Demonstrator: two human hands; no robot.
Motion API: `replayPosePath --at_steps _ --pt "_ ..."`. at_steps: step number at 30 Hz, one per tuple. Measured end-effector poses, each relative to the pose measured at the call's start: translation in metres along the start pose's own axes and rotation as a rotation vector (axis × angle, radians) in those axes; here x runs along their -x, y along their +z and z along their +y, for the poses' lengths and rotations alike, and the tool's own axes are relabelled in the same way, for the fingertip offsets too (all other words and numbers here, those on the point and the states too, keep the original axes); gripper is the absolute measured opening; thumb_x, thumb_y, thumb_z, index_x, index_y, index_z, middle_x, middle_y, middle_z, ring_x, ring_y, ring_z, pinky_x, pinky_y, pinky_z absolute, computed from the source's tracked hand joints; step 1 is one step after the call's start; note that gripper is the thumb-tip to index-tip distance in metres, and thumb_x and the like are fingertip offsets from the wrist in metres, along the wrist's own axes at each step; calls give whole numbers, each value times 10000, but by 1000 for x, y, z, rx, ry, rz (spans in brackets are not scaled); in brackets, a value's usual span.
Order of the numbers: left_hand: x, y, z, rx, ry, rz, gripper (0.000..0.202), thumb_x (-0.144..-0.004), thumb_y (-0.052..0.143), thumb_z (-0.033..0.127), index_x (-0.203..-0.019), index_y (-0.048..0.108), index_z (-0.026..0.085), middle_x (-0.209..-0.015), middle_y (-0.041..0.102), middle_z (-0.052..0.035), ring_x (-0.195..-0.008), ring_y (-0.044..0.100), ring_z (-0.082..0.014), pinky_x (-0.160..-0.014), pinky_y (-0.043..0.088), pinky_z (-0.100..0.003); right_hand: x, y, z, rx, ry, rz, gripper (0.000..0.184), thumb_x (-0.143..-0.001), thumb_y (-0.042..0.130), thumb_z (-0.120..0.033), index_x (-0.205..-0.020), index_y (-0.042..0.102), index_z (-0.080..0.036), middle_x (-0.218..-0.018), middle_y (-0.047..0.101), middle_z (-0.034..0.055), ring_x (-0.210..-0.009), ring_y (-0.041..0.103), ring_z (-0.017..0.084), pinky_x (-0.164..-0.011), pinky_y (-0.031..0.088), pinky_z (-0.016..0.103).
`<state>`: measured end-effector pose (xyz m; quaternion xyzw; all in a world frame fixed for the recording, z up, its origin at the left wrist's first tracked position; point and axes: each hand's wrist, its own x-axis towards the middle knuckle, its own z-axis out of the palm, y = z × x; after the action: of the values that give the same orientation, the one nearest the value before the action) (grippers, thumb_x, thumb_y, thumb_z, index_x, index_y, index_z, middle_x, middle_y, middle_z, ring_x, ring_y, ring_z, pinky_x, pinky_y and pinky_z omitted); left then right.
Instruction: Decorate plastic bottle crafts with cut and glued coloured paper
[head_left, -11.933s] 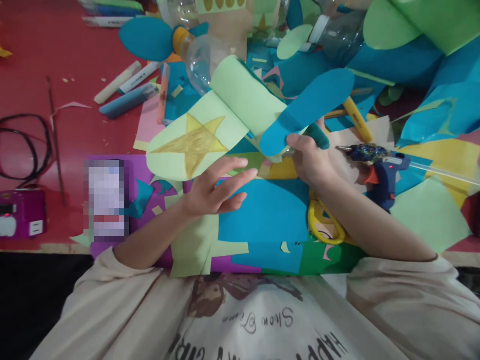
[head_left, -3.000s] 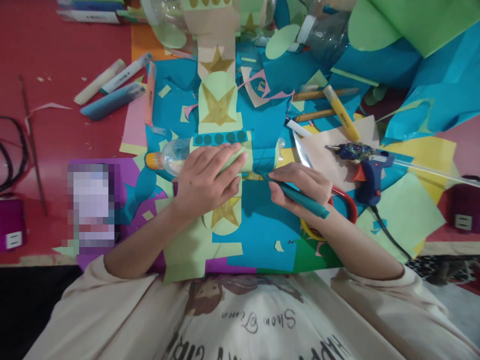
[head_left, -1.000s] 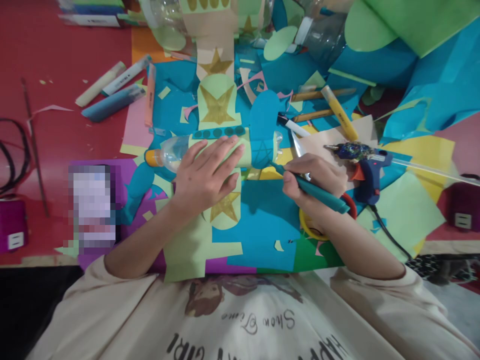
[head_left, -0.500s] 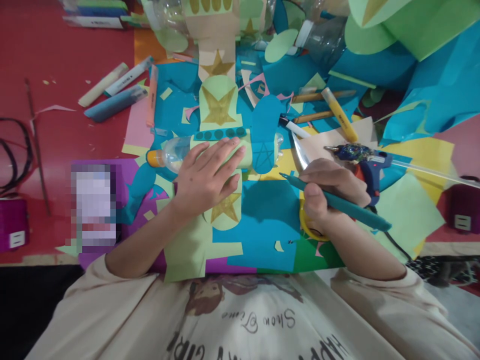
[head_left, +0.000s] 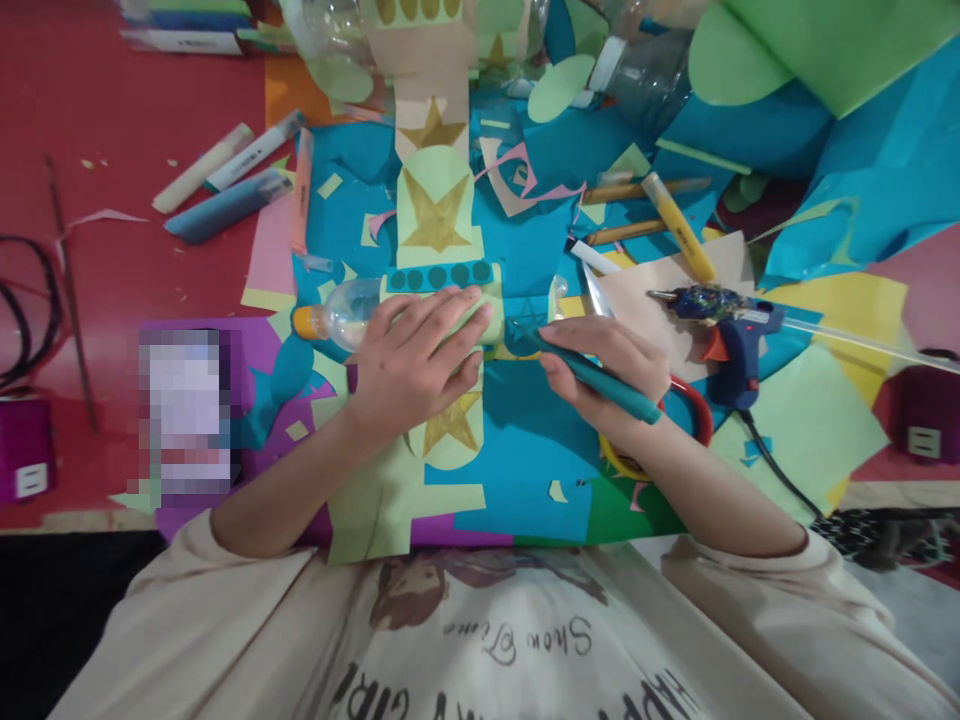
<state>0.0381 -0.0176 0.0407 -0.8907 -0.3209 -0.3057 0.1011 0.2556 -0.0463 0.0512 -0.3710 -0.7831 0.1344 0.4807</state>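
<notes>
Green paper point(head_left: 495, 290) wraps the plastic bottle point(head_left: 352, 313) lying in the middle, and your left hand point(head_left: 409, 375) rests on it with fingers spread out. Your right hand point(head_left: 619, 355) grips a teal marker point(head_left: 602, 385), its tip at the blue paper point(head_left: 528, 288) on the bottle's right end. Scissors point(head_left: 697, 405) lie partly hidden by that hand.

we take this for a craft workspace: our red table point(head_left: 202, 95) is strewn with cut paper point(head_left: 540, 430), markers point(head_left: 609, 389), scissors point(head_left: 694, 408), a glue gun point(head_left: 739, 350) and plastic bottles point(head_left: 349, 312). whether it is in a home or classroom, we cannot tell.
</notes>
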Motion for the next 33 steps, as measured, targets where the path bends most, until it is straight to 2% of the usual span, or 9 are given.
replayPosePath --at_steps 3,7,10,13,17,22,28,33 --pt "1 0 0 17 -20 -40 319 -932 506 285 -1242 578 266 -1220 716 -50 -1089 698 -223 -890 500 -382 -2 0 -1 12 6 -12 179 -874 636 -163 -1027 617 -253 -839 736 28 -760 735 185 -660 638 302" --pt "4 0 -1 -9 -63 -127 339 -945 463 329 -1267 568 335 -1268 691 -2 -1111 689 -216 -937 498 -382 -5 -2 -3 5 -13 -47 206 -848 650 -91 -1020 617 -200 -831 740 82 -773 735 184 -697 630 268" --pt "5 0 -2 15 -59 -145 382 -941 468 316 -1317 539 320 -1301 673 -21 -1150 669 -225 -965 491 -391 -5 -2 -4 1 -2 -51 201 -845 657 -95 -1012 610 -196 -829 741 90 -778 735 184 -703 630 267" --pt "6 0 -2 20 -57 -142 389 -941 472 310 -1325 532 322 -1306 669 -25 -1156 666 -228 -963 491 -392 -3 -1 -3 10 38 -55 194 -858 651 -134 -1016 609 -238 -851 740 56 -790 737 194 -689 639 307" --pt "6 0 -2 25 -59 -123 385 -937 480 319 -1320 519 324 -1303 671 -18 -1151 670 -227 -977 485 -384 -2 -1 -2 16 11 -42 191 -861 643 -138 -1005 617 -260 -828 736 34 -761 734 185 -663 634 297" --pt "7 1 -4 78 -123 -229 395 -947 450 352 -1336 516 333 -1347 640 -13 -1215 631 -241 -1031 470 -406 -3 -2 -2 41 -2 -37 161 -855 637 -139 -986 599 -224 -804 729 47 -733 731 185 -650 626 306" --pt "5 0 -3 12 -129 -202 353 -952 445 388 -1272 584 333 -1294 674 -4 -1173 655 -223 -1011 494 -398 -2 -2 0 57 -1 -21 143 -850 638 -159 -948 588 -250 -778 716 24 -691 715 176 -611 613 302" --pt "5 1 -4 39 -148 -211 365 -954 454 384 -1299 559 332 -1316 660 -10 -1200 640 -229 -1032 486 -408 -2 -3 1 86 -16 -3 118 -841 629 -135 -907 575 -216 -731 694 29 -650 698 165 -584 595 281"
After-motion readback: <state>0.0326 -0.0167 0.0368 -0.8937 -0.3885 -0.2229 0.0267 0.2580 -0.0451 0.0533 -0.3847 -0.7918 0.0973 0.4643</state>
